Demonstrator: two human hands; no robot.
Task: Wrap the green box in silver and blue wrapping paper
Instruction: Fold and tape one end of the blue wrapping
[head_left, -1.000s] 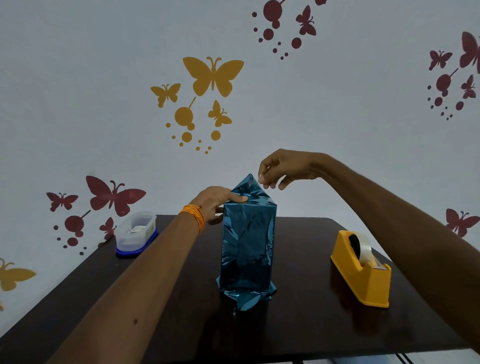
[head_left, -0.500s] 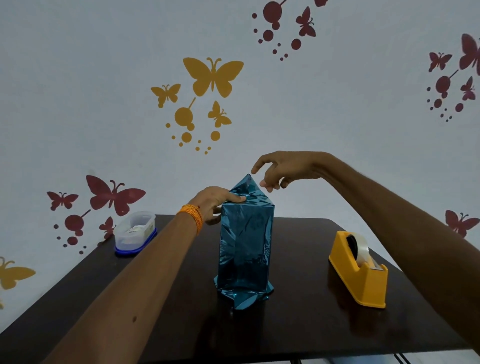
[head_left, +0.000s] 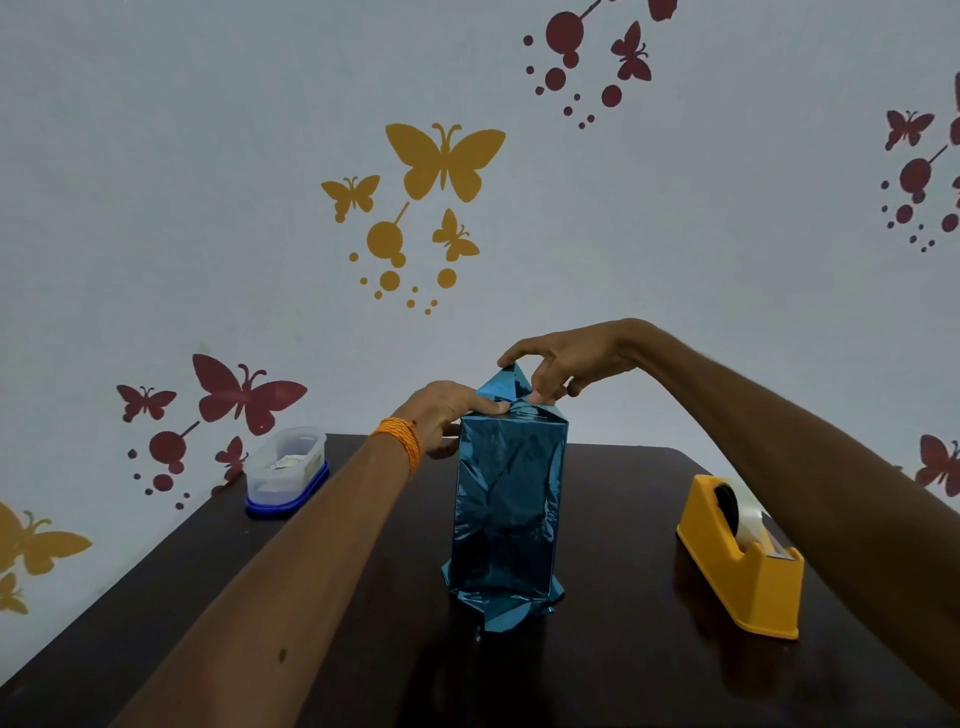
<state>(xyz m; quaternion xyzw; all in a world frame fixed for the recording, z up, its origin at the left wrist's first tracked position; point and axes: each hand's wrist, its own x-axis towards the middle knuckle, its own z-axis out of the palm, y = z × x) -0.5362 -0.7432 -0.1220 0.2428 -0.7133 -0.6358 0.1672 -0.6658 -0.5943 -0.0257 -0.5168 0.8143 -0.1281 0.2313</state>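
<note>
Down comes the right hand (head_left: 566, 358) from its hover, and its fingers now pinch the top flap (head_left: 511, 382) of the blue wrapping paper (head_left: 506, 499). The left hand (head_left: 447, 410) presses flat fingers on the top fold. The green box, hidden inside, stands upright mid-bench (head_left: 623, 649). The top end looks nearly closed.

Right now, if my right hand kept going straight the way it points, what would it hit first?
The raised flap of blue wrapping paper, which the right hand pinches; just beyond it, probably the left hand, though depth is unclear.
</note>
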